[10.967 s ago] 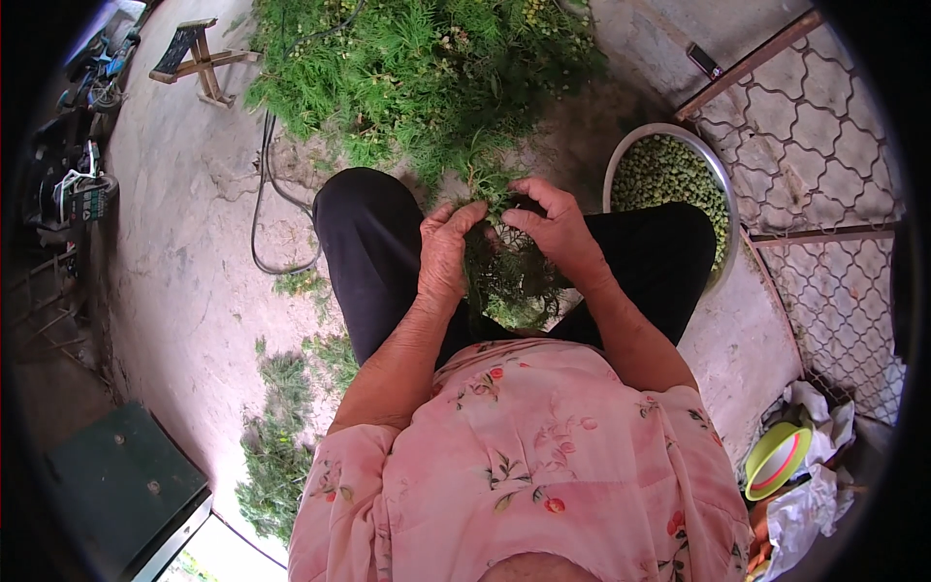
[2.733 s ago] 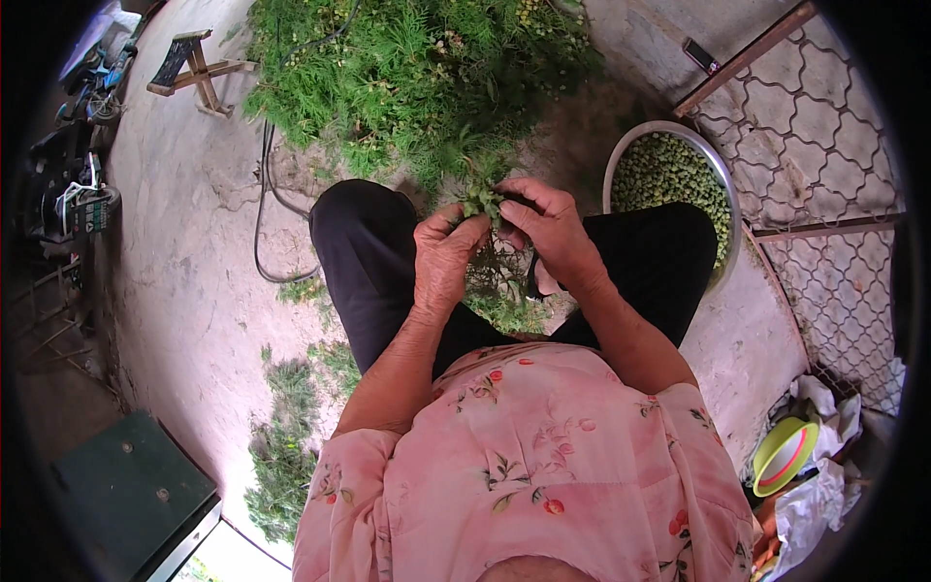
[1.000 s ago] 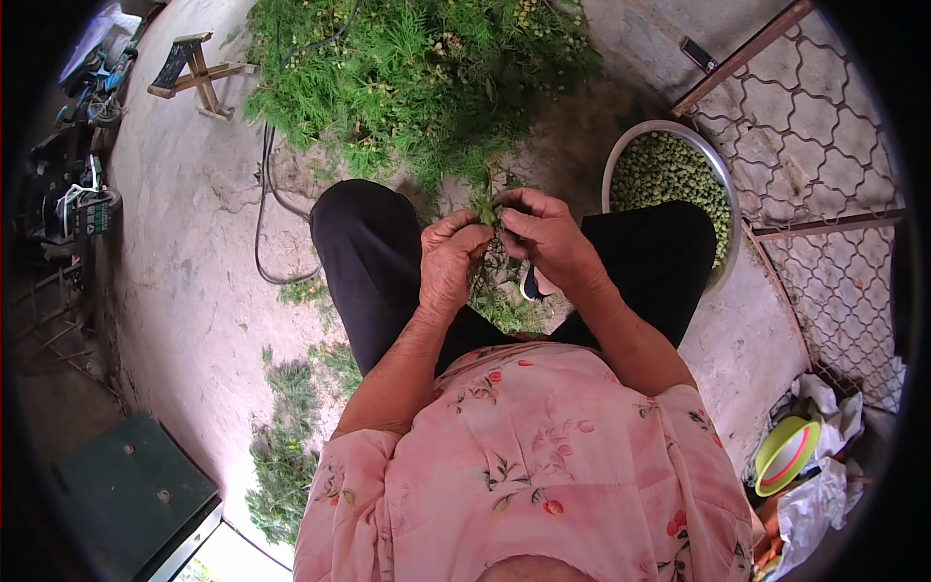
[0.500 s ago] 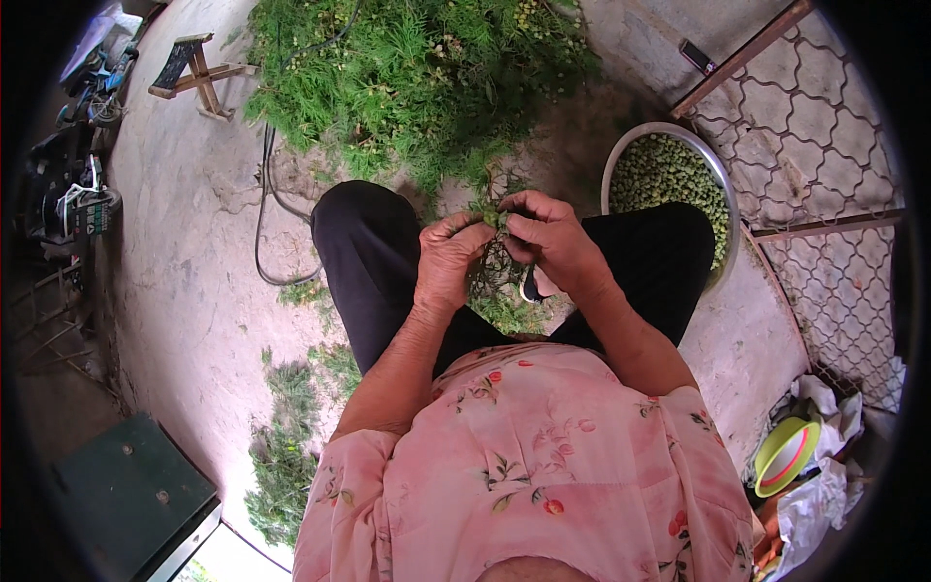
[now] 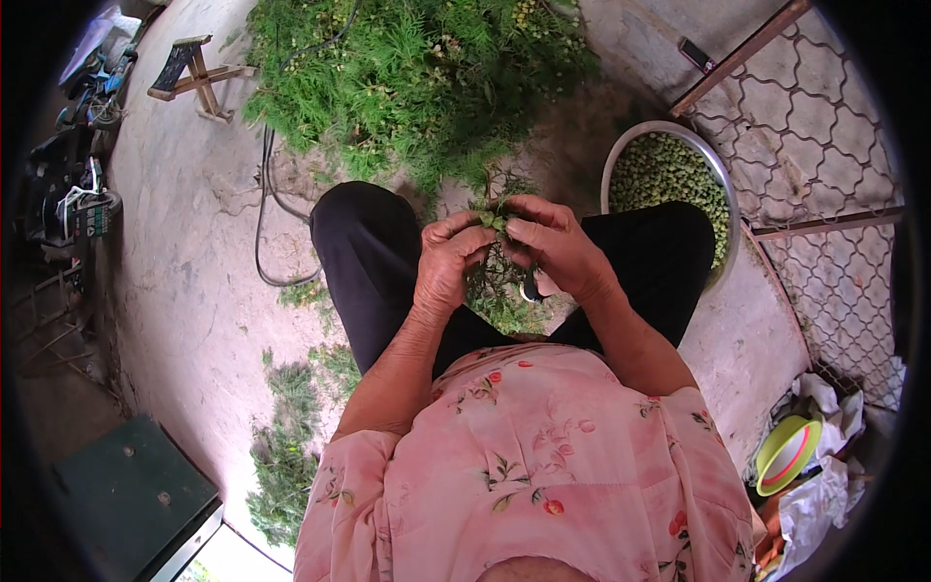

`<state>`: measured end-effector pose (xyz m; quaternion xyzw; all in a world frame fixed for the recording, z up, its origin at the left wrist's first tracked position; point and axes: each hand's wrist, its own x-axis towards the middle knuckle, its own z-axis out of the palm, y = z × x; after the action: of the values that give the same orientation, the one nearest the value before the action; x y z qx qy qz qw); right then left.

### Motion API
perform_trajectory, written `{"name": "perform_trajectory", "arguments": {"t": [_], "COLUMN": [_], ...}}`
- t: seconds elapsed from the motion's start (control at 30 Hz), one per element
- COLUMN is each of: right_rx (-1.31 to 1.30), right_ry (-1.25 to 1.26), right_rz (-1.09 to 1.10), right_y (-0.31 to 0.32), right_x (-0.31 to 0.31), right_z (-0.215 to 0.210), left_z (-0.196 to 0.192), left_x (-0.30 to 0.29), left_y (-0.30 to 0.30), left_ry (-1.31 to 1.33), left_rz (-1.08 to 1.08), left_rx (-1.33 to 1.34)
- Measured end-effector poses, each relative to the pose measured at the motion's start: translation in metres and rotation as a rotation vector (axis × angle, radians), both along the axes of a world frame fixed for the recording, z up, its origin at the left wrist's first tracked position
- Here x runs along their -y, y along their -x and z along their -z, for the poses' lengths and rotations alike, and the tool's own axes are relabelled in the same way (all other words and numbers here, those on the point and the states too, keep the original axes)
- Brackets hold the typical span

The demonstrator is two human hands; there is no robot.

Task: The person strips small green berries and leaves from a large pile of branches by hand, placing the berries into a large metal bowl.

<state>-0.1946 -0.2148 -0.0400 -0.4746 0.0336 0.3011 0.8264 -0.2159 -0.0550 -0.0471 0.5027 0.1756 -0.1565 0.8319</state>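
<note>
Green sprig [image 5: 493, 221] pinched between left hand [image 5: 448, 260] and right hand [image 5: 555, 244] fingertips

Green sprig [image 5: 493, 221] mostly hidden inside both hands' grip; lap greenery [image 5: 499, 291] partly behind wrists.

One metal bowl [image 5: 716, 184], one wooden stool [image 5: 199, 78], two hands.

Soft even daylight, no hard shadows, concrete floor [image 5: 184, 291] washed pale toward 9 o'clock, bright blown-out patch at 7 o'clock, black fisheye rim all round, fence [image 5: 824, 184] lines bowing at 2 o'clock, centre sharp, edges slightly smeared
</note>
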Motion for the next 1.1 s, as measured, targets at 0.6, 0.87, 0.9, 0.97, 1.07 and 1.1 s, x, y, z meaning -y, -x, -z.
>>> {"name": "perform_trajectory", "arguments": {"t": [0.6,0.87,0.9,0.97,1.07,1.1], "right_rx": [0.16,-0.197,-0.191,-0.18,-0.169,-0.149], "right_ry": [0.158,-0.193,-0.207,-0.238,-0.264,-0.248], "right_rz": [0.128,0.208,0.202,0.193,0.368,0.397], "right_y": [0.002,0.002,0.001,-0.002,-0.005,-0.006], "right_x": [-0.012,-0.002,0.0,0.003,0.003,0.004], "right_z": [0.004,0.007,0.009,0.011,0.0,-0.005], "left_z": [0.003,-0.002,-0.002,-0.002,-0.003,-0.002], "left_x": [0.006,0.013,0.012,0.011,0.012,0.012], "left_y": [0.001,0.0,0.0,-0.001,-0.001,0.0], "left_ry": [-0.087,-0.058,-0.056,-0.054,-0.079,-0.108], "left_rz": [-0.071,-0.095,-0.12,-0.167,-0.165,-0.147], "left_rx": [0.036,-0.019,-0.035,-0.066,-0.06,-0.039]}}
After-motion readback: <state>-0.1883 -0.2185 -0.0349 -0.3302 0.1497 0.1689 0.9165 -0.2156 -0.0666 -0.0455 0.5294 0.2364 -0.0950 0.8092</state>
